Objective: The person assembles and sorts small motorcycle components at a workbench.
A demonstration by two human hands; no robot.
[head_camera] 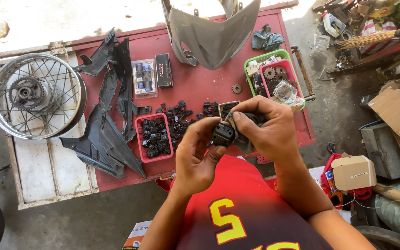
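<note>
A small black part (pixel 223 134) is clamped between both grips — left hand (pixel 200 157) at seven o'clock, right hand (pixel 267 132) at three — above the red table (pixel 195 83).

My red workbench (pixel 195 88) carries the lot. Black plastic fairing panels (pixel 109 115) sprawl across its left end, beside a small red basket (pixel 153 136) packed with black parts, and more black parts (pixel 181 113) lie loose next to it. Further back lie a clear blister pack (pixel 144 78) and a slim black box (pixel 164 70). A grey front cowl (pixel 211 34) sits at the far edge, a blue rag (pixel 265 38) near it. A lone sprocket (pixel 236 88) lies by the green basket (pixel 274 74).
</note>
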